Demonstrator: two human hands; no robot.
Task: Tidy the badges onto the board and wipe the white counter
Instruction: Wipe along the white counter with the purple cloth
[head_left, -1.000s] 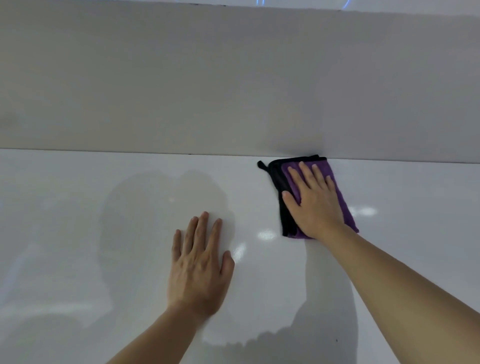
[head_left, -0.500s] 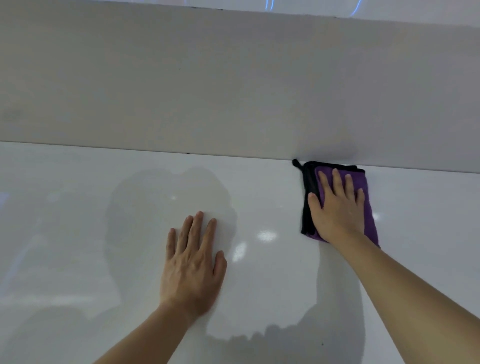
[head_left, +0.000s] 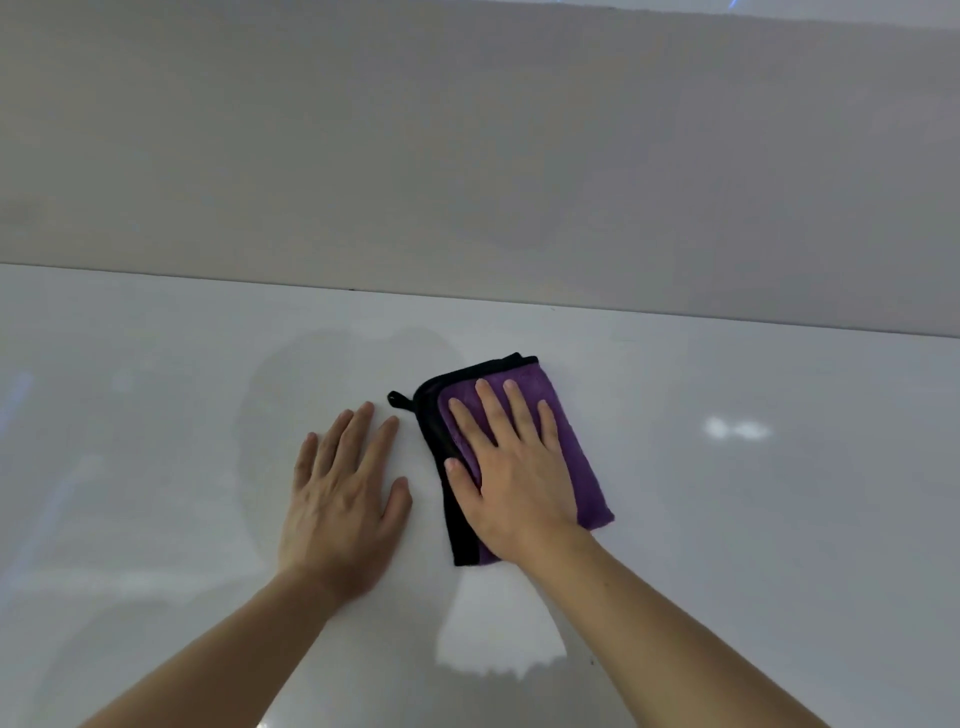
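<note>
- Right hand (head_left: 511, 483) lies flat, fingers spread, pressing the folded purple cloth (head_left: 582, 467) mid-counter (head_left: 779, 519) — keep even pressure, overlap strokes toward the back edge.
- Left hand (head_left: 340, 493) rests flat, empty — a steady brace.

head view — down, close over counter (head_left: 156, 415)

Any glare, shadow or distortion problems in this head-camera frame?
Head view: the glossy white counter carries bright glare spots at right and a soft head-shaped shadow beyond the left hand. The right hand and folded purple cloth with black edging are sharp. The counter's back edge slopes, which suggests a tilted or wide-angle view.
</note>
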